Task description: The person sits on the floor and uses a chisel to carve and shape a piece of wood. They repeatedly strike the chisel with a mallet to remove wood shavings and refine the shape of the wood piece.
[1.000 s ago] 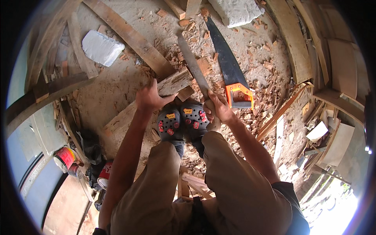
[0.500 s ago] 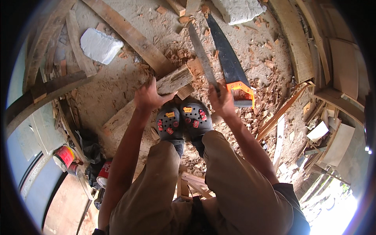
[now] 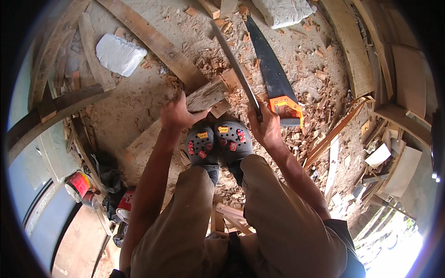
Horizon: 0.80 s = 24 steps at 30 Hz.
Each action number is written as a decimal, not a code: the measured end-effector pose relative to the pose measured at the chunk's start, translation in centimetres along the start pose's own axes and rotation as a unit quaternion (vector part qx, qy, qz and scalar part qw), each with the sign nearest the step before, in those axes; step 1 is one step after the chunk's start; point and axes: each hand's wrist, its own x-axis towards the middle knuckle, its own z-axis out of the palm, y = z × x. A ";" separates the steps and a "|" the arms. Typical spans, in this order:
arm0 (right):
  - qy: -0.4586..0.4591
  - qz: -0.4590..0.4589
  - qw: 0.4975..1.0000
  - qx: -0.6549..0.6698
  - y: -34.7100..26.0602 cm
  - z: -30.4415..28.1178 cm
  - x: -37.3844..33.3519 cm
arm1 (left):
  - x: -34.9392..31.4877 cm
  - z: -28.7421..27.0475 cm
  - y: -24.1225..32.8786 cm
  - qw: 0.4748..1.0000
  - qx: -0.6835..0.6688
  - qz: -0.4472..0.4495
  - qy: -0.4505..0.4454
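Note:
My left hand [image 3: 177,114] grips a short, weathered wooden block [image 3: 207,95] just beyond my feet, the thumb lying along its near side. In my right hand [image 3: 266,126] is the handle of a machete, fingers wrapped round it. Its long grey blade [image 3: 235,63] points away and a little left, seen nearly edge-on, close to the block's right end; whether they touch I cannot tell. A handsaw [image 3: 271,69] with a black blade and orange-and-grey handle lies on the ground right of the machete. My dark clogs [image 3: 202,143] stand side by side between my hands.
A long plank [image 3: 153,42] runs from the far left toward the block. White stone-like chunks [image 3: 120,53] lie at far left and far right. Wood chips [image 3: 306,139] litter the ground on the right. Boards lean along both sides; red cans [image 3: 78,185] stand at left.
The machete's blade has swung left and turned from showing its flat side to nearly edge-on. My right wrist has rotated with it. My left hand stays on the wooden block.

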 end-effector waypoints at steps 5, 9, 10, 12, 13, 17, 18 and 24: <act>0.036 -0.090 0.991 -0.088 -1.2 0.4 1.5 | -1.4 0.7 0.4 0.997 -0.049 -0.054 0.018; 0.046 -0.177 0.979 -0.090 -1.4 0.8 1.9 | -2.0 0.8 0.7 0.996 -0.047 -0.067 0.022; 0.051 -0.190 0.978 -0.073 -1.4 0.9 2.0 | -2.1 0.7 0.8 0.996 -0.048 -0.063 0.027; 0.054 -0.191 0.977 -0.084 -1.3 1.2 2.2 | -2.0 0.4 0.9 0.996 -0.045 -0.075 0.010; 0.049 -0.185 0.976 -0.104 -1.3 1.5 2.5 | -1.9 0.3 0.9 0.996 -0.044 -0.082 -0.002; -0.006 -0.153 0.960 -0.236 -1.9 1.2 3.7 | -1.7 -0.1 1.0 0.992 -0.043 -0.112 -0.035; -0.026 -0.121 0.961 -0.246 -2.1 0.9 3.9 | -1.6 -0.2 1.1 0.993 -0.045 -0.109 -0.028; 0.019 -0.140 0.984 -0.107 -2.6 0.5 3.3 | -1.9 -0.1 1.1 0.990 -0.050 -0.122 -0.046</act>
